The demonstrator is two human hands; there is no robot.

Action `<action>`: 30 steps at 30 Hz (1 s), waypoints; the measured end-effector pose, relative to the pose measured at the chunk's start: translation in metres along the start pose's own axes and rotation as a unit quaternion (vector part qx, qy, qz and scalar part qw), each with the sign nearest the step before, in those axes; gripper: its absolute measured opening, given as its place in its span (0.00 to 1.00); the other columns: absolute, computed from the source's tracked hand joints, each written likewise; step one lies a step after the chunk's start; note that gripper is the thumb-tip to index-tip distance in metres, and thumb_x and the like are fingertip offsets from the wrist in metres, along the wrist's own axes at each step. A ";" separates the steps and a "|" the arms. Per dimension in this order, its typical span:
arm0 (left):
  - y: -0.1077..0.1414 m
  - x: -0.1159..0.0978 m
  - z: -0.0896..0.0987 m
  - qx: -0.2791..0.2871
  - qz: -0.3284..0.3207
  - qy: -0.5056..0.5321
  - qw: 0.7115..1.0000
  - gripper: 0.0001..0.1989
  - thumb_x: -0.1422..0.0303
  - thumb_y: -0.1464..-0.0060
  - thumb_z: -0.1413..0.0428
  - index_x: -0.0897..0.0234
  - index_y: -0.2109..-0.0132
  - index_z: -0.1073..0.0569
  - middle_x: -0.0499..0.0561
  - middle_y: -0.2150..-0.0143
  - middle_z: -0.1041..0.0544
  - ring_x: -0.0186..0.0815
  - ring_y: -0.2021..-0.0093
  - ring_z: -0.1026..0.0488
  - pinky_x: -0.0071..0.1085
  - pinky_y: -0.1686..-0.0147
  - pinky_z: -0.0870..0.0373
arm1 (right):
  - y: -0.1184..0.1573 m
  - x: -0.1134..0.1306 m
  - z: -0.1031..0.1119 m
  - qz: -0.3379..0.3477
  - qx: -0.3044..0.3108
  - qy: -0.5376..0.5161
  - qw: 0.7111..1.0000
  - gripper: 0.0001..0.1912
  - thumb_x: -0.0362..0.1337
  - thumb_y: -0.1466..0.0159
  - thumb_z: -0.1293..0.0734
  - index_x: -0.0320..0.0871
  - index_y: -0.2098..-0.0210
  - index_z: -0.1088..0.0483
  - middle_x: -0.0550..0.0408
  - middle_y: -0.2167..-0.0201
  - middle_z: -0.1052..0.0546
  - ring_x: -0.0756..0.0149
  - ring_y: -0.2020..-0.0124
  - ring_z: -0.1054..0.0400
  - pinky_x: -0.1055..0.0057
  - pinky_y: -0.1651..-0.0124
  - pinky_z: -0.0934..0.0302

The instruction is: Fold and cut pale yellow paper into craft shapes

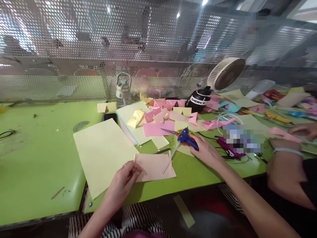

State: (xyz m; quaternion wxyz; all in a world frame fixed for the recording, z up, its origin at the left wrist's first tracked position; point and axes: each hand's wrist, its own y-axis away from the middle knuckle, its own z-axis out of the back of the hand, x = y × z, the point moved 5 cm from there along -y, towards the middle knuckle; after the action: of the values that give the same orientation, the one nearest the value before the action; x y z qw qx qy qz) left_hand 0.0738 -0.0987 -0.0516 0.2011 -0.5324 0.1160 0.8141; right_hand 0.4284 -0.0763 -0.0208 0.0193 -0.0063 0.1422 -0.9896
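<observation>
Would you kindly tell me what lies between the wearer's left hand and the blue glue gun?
The head view shows a pale pink paper sheet, a translucent stick crossing its right part, and a thin dark object by the sheet's far edge.

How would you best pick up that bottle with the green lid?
Probably by the loop handle on top, reaching from the front and above: the bottle stands upright with its loop raised, and the perforated screen rises behind it.

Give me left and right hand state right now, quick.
Left hand: fingers curled together at the pale pink paper's left edge; whether it grips the paper can't be told.
Right hand: closed, holding the blue glue gun.
</observation>
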 end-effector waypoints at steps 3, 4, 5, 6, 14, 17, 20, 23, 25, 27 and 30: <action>0.000 -0.002 0.004 -0.023 -0.040 -0.004 0.999 0.10 0.66 0.36 0.54 0.60 0.60 0.29 0.59 0.45 0.29 0.45 0.38 0.37 0.37 0.50 0.33 | 0.005 0.003 0.006 0.021 -0.011 -0.022 0.999 0.28 0.36 0.38 0.42 0.43 0.38 0.42 0.41 0.44 0.29 0.48 0.44 0.33 0.52 0.44 0.36; 0.001 -0.001 0.006 -0.036 -0.045 -0.011 0.998 0.10 0.66 0.36 0.54 0.60 0.60 0.29 0.59 0.40 0.32 0.46 0.34 0.42 0.40 0.47 0.35 | 0.007 0.004 0.008 0.033 -0.007 -0.029 0.999 0.28 0.36 0.38 0.42 0.43 0.38 0.42 0.41 0.43 0.30 0.48 0.43 0.33 0.51 0.43 0.37; 0.001 -0.001 0.008 -0.050 -0.047 -0.021 0.997 0.10 0.66 0.36 0.54 0.60 0.61 0.29 0.59 0.37 0.35 0.46 0.32 0.45 0.41 0.45 0.37 | 0.010 0.006 0.009 0.047 0.001 -0.036 0.998 0.29 0.36 0.38 0.42 0.43 0.38 0.42 0.41 0.43 0.30 0.49 0.43 0.34 0.52 0.43 0.37; 0.002 -0.001 0.010 -0.063 -0.048 -0.029 0.996 0.10 0.66 0.36 0.54 0.60 0.61 0.29 0.59 0.36 0.36 0.46 0.32 0.46 0.43 0.43 0.38 | 0.012 0.007 0.009 0.063 0.013 -0.044 0.997 0.29 0.35 0.39 0.41 0.43 0.38 0.41 0.42 0.42 0.30 0.50 0.43 0.33 0.53 0.43 0.37; 0.002 0.003 0.006 -0.047 -0.017 0.023 0.998 0.09 0.63 0.36 0.53 0.59 0.59 0.29 0.53 0.58 0.25 0.39 0.57 0.27 0.37 0.55 0.31 | 0.009 0.006 0.014 0.161 0.121 -0.074 0.977 0.28 0.31 0.47 0.38 0.49 0.47 0.30 0.52 0.47 0.24 0.55 0.45 0.31 0.55 0.42 0.38; 0.001 0.003 0.003 -0.040 -0.002 0.031 0.999 0.09 0.63 0.37 0.52 0.60 0.60 0.29 0.50 0.61 0.25 0.37 0.62 0.28 0.33 0.60 0.32 | -0.010 -0.001 0.020 0.140 0.133 -0.057 0.979 0.26 0.33 0.43 0.39 0.49 0.44 0.31 0.50 0.45 0.26 0.52 0.44 0.33 0.53 0.42 0.39; 0.002 -0.001 0.002 -0.049 -0.019 0.031 0.998 0.08 0.65 0.37 0.51 0.60 0.60 0.28 0.50 0.62 0.25 0.36 0.61 0.28 0.31 0.61 0.32 | -0.034 -0.012 0.017 0.086 0.140 -0.017 0.986 0.27 0.35 0.38 0.38 0.43 0.40 0.35 0.42 0.44 0.27 0.45 0.43 0.34 0.47 0.43 0.40; 0.005 -0.004 0.004 -0.054 -0.029 0.028 0.998 0.08 0.66 0.38 0.51 0.60 0.59 0.27 0.49 0.63 0.25 0.35 0.63 0.28 0.30 0.62 0.33 | -0.052 -0.019 0.002 0.051 0.186 0.020 0.981 0.23 0.39 0.37 0.34 0.41 0.43 0.33 0.42 0.47 0.27 0.50 0.48 0.31 0.51 0.47 0.35; 0.007 -0.003 0.006 -0.053 -0.016 0.033 0.998 0.09 0.64 0.38 0.51 0.60 0.58 0.27 0.49 0.62 0.26 0.34 0.65 0.29 0.29 0.64 0.33 | -0.058 -0.020 -0.008 0.033 0.214 0.039 0.975 0.19 0.42 0.34 0.34 0.43 0.46 0.32 0.46 0.47 0.27 0.58 0.51 0.30 0.55 0.50 0.33; 0.010 -0.001 0.009 -0.056 0.000 0.042 0.998 0.09 0.63 0.38 0.50 0.60 0.57 0.27 0.50 0.62 0.25 0.34 0.66 0.28 0.29 0.65 0.33 | -0.063 -0.019 -0.014 0.016 0.228 0.055 0.972 0.18 0.43 0.33 0.35 0.43 0.46 0.32 0.49 0.47 0.28 0.61 0.52 0.30 0.56 0.51 0.32; 0.013 0.002 0.012 -0.059 0.017 0.056 0.997 0.09 0.62 0.38 0.50 0.60 0.58 0.28 0.49 0.63 0.25 0.34 0.65 0.27 0.29 0.65 0.33 | -0.069 -0.018 -0.009 -0.014 0.216 0.070 0.974 0.17 0.43 0.33 0.35 0.43 0.47 0.31 0.48 0.46 0.28 0.60 0.52 0.30 0.58 0.51 0.32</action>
State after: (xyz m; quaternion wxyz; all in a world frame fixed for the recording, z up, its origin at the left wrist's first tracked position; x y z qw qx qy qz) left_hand 0.0578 -0.1050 -0.0488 0.1488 -0.5857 0.0882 0.7918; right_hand 0.4437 -0.0064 -0.0104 -0.0034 0.0657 -0.0744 -0.9951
